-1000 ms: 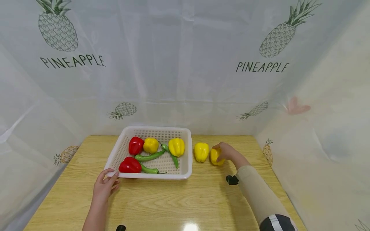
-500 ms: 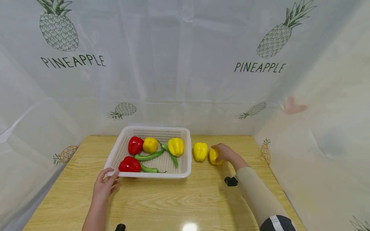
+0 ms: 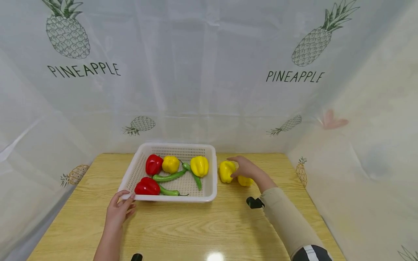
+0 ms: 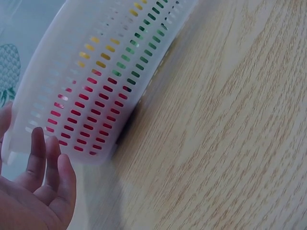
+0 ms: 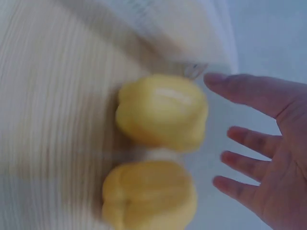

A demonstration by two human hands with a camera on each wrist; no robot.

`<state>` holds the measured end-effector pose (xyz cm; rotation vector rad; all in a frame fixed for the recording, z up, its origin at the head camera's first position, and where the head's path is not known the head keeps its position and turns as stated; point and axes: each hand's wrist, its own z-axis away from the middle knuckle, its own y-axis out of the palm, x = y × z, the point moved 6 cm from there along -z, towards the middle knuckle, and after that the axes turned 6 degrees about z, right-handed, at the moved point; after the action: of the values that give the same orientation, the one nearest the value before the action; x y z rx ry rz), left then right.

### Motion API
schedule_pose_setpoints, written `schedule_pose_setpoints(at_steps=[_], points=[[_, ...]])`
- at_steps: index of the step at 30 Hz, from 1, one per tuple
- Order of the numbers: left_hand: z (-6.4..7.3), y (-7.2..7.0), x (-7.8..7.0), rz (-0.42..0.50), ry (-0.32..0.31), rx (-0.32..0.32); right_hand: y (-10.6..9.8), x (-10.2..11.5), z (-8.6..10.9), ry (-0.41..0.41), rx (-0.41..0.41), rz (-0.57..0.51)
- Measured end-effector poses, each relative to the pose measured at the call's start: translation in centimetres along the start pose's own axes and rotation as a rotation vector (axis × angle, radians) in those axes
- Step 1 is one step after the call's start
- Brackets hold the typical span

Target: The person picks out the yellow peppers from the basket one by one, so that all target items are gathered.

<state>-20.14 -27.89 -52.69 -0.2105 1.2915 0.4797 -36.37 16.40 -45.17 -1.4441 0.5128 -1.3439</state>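
Head: right fingers (image 3: 236, 159) spread near two yellow peppers (image 3: 224, 172); left fingers (image 3: 117, 196) grip one basket (image 3: 176, 198).

Pineapple-print sheeting (image 3: 189, 79) behind wood tbl (image 3: 183, 232) w/ glare (image 3: 214, 256).

The basket (image 3: 176, 199) looks plastic (smooth-rimmed), the peppers (image 3: 225, 172) glossy, the table (image 3: 183, 228) wood-grained.

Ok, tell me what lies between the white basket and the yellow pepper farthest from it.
The nearer yellow pepper lies between the basket and the farther pepper; the head and right wrist views show it.
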Motion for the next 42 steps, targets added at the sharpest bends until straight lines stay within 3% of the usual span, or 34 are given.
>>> schedule_pose_setpoints(at_steps=[9, 21, 29, 33, 42], points=[[0.1, -0.1, 0.1, 0.007, -0.017, -0.002, 0.5, 3.5, -0.6, -0.041, 0.056, -0.135], [0.0, 0.0, -0.1, 0.008, -0.006, -0.002, 1.1, 7.5, -1.9, -0.140, 0.059, -0.127], [0.0, 0.0, -0.2, 0.015, 0.004, -0.004, 2.0, 8.3, -3.4, -0.158, 0.039, -0.148], [0.0, -0.1, -0.2, 0.010, -0.001, -0.008, 2.5, 8.5, -4.3, -0.128, 0.031, -0.145], [0.1, 0.1, -0.4, 0.009, 0.015, 0.003, 3.2, 9.3, -6.0, -0.114, 0.061, -0.136]])
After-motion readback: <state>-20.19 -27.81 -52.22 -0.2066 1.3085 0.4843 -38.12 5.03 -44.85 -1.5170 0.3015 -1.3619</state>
